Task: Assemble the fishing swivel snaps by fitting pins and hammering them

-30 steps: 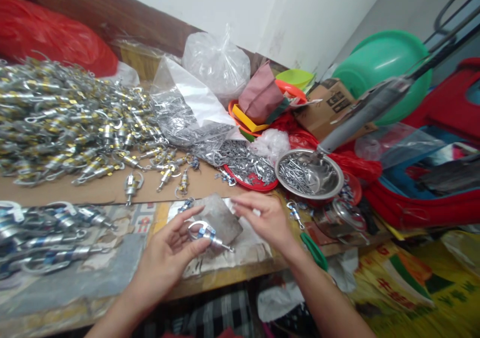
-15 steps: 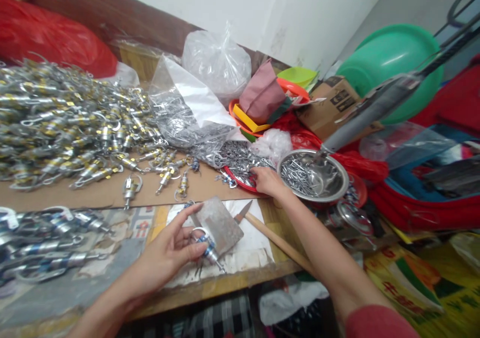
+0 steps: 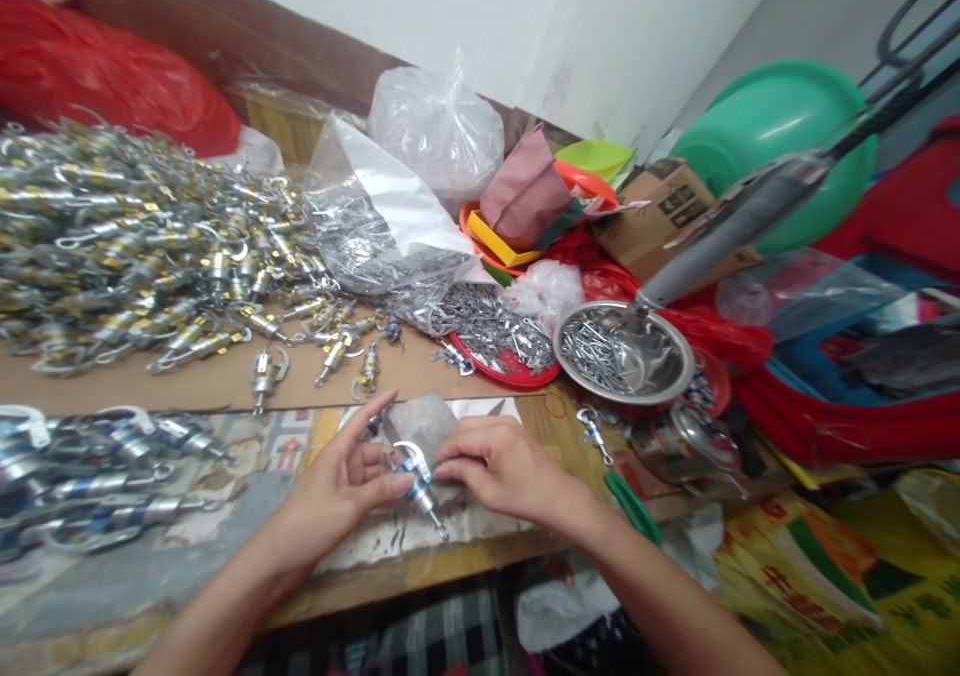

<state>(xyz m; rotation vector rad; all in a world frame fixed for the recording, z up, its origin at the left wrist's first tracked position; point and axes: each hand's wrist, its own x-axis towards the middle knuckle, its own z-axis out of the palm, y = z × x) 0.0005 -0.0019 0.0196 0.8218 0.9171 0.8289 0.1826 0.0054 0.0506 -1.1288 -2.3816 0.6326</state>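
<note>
The left hand (image 3: 345, 481) grips a clip (image 3: 421, 496) between thumb and fingers, its forefinger raised clear; the clip is silver with a blue band and a curved arm, tilted so that its ringed end points down toward the front edge of the desk (image 3: 442, 568). The right hand (image 3: 502, 468) is bent in from the other side, thumb and fingertips drawn close together right beside the clip; whether they grip anything cannot be told. Behind both hands a grey block (image 3: 420, 416) sits on white paper (image 3: 487, 531), with a blade tip (image 3: 496, 408) showing to its right. Blue-banded clips (image 3: 120, 451) lie at the near left, below a large heap of yellow-banded clips (image 3: 135, 236). Beyond the right hand, a red tray (image 3: 519, 376) carries small metal pieces (image 3: 487, 321), and just beside it a steel bowl (image 3: 666, 348) holds pins (image 3: 594, 354).
</note>
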